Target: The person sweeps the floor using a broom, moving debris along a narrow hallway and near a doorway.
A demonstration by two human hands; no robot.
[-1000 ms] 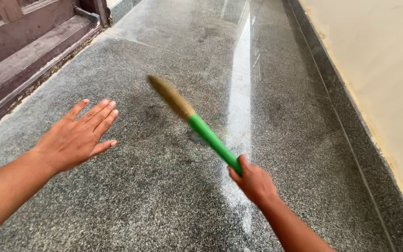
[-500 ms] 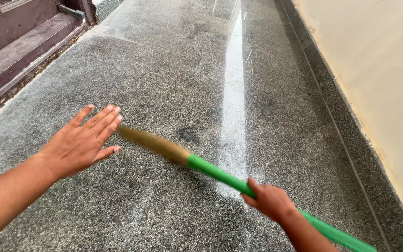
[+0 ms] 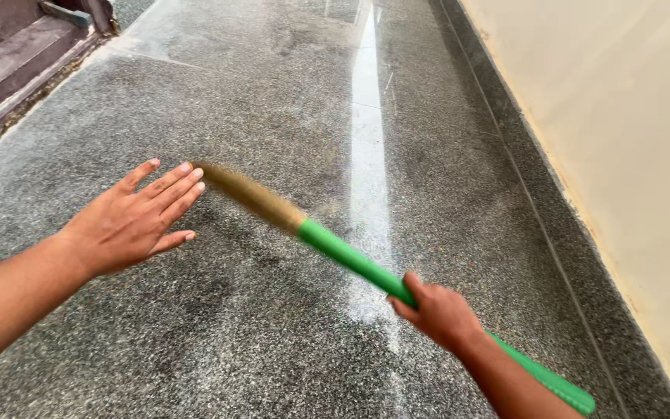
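My right hand (image 3: 437, 312) grips the green handle of a broom (image 3: 350, 260) at the lower right. The handle runs up and to the left into brown, motion-blurred bristles (image 3: 250, 195) over the speckled grey stone floor (image 3: 273, 101). My left hand (image 3: 135, 219) is held flat above the floor at the left, fingers spread and empty. Its fingertips lie right beside the tip of the bristles. The butt end of the handle pokes out behind my right forearm at the bottom right.
A cream wall (image 3: 630, 140) with a dark stone skirting (image 3: 521, 178) runs along the right. A dark wooden door threshold (image 3: 17, 70) sits at the upper left. A bright strip of reflected light (image 3: 367, 140) crosses the polished floor.
The broom has swung down and left, from pointing up the corridor to lying low across the floor by my left hand. The camera view has moved forward a little.
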